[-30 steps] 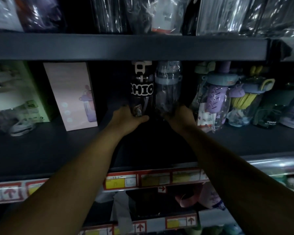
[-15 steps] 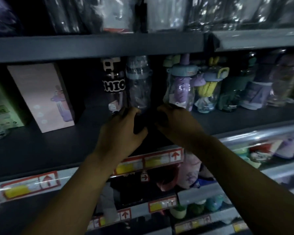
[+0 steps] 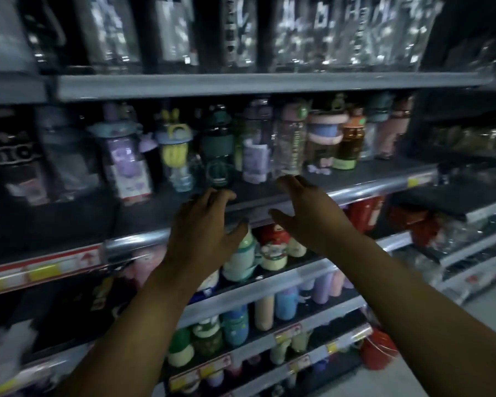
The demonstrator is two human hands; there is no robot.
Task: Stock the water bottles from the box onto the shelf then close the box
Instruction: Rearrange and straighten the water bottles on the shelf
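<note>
**Both hands empty at the shelf edge**

The dark shelf (image 3: 367,171) spans the view ahead of you. The water bottles (image 3: 288,144) stand upright in a row on it, close together. Your left hand (image 3: 204,224) and right hand (image 3: 307,213) hover before its front rail (image 3: 384,186), fingers spread, palms facing, holding nothing.

Glossy clear plastic bottles (image 3: 288,144), matt dark shelf (image 3: 364,170), shiny, perhaps metal, rail (image 3: 375,187)
</note>
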